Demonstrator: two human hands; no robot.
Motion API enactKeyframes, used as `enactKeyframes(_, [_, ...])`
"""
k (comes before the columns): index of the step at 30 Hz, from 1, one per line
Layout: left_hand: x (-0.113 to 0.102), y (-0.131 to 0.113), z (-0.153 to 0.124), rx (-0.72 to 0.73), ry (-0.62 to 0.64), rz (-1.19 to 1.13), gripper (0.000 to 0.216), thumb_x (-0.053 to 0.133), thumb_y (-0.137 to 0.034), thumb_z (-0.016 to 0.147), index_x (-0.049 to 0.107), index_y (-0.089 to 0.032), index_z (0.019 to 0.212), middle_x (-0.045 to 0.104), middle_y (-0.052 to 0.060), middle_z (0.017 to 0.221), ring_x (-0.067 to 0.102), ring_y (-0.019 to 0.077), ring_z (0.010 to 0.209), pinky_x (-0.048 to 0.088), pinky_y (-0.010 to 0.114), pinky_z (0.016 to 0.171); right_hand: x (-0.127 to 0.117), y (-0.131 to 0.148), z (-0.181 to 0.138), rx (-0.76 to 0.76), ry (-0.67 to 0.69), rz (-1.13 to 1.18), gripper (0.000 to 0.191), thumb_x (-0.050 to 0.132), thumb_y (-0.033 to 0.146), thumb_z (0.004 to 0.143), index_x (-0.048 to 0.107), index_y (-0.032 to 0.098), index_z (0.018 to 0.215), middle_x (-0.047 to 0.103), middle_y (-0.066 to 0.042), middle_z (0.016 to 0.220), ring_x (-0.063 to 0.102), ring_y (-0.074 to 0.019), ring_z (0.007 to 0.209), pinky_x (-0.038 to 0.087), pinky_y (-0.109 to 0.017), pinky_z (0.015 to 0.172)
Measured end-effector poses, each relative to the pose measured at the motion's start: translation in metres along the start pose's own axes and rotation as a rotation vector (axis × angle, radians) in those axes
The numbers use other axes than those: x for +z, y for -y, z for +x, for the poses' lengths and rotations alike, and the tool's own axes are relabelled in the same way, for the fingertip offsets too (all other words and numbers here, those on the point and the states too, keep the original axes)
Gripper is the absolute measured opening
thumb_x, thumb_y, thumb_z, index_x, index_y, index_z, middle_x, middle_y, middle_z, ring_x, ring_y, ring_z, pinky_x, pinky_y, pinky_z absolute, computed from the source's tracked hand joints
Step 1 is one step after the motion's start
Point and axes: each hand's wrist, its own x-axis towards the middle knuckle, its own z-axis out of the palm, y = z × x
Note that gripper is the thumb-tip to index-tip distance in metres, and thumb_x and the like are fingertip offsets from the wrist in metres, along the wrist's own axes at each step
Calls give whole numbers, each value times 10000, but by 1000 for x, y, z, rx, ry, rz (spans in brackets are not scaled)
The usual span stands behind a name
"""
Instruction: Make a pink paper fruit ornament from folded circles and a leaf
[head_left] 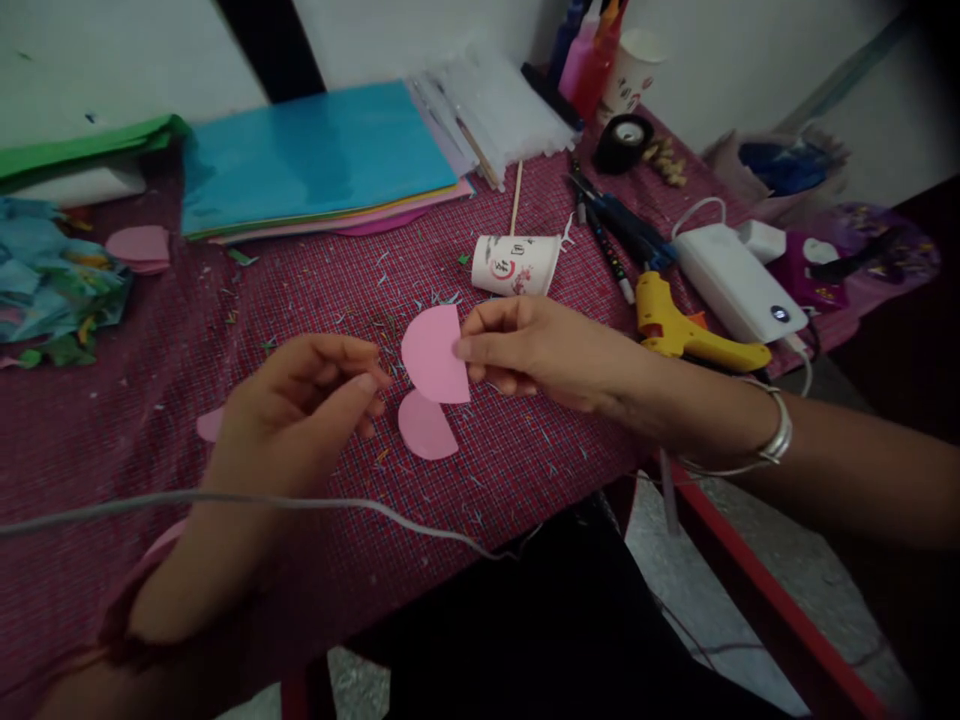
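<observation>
My right hand (536, 350) pinches a pink half-round paper piece (431, 355) by its straight edge, holding it just above the red checked tablecloth (315, 290). My left hand (300, 415) hovers to its left with fingers curled and thumb near the fingertips; nothing shows between them. A second pink half-round piece (425, 427) lies flat on the cloth right below the held one. Another pink scrap (210, 424) peeks out from behind my left hand.
A paper cup (517, 265) lies on its side beyond the hands, next to a wooden stick (516, 197). A yellow glue gun (686, 330), white power bank (739, 282), pens, black tape roll (624, 142) sit right. Stacked coloured sheets (315, 160) lie behind. A grey cable (262, 503) crosses the front.
</observation>
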Motion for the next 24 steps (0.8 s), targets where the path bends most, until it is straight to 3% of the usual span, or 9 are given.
enactKeyframes(3, [1, 10, 4, -5, 56, 20, 52, 609, -231, 805, 634, -197, 836, 648, -18, 720, 581, 108, 613, 456, 233, 547, -2, -6, 2, 19, 33, -42, 157, 583, 175, 835, 529, 173, 689, 577, 47, 611, 403, -29, 415, 255, -182, 355])
enactKeyframes(9, [-1, 38, 4, 256, 193, 425, 77, 558, -195, 790, 618, -182, 743, 616, -11, 720, 547, 115, 633, 422, 261, 599, 9, -20, 3, 4, 105, -184, 152, 587, 149, 808, 564, 166, 658, 544, 59, 587, 431, -49, 468, 345, -198, 445])
enactKeyframes(13, [-4, 39, 6, 255, 285, 414, 97, 547, -209, 784, 599, -173, 710, 580, -6, 688, 518, 110, 603, 392, 254, 560, 15, -26, 6, -53, 90, -323, 138, 626, 161, 787, 591, 153, 654, 474, 73, 558, 387, -56, 504, 300, -224, 490])
enactKeyframes(24, [-6, 44, 9, 276, 307, 402, 110, 544, -223, 787, 611, -182, 710, 567, 1, 685, 509, 119, 602, 384, 263, 560, 18, -30, 9, -66, 111, -401, 132, 620, 152, 795, 590, 143, 667, 468, 72, 579, 382, -62, 539, 296, -230, 523])
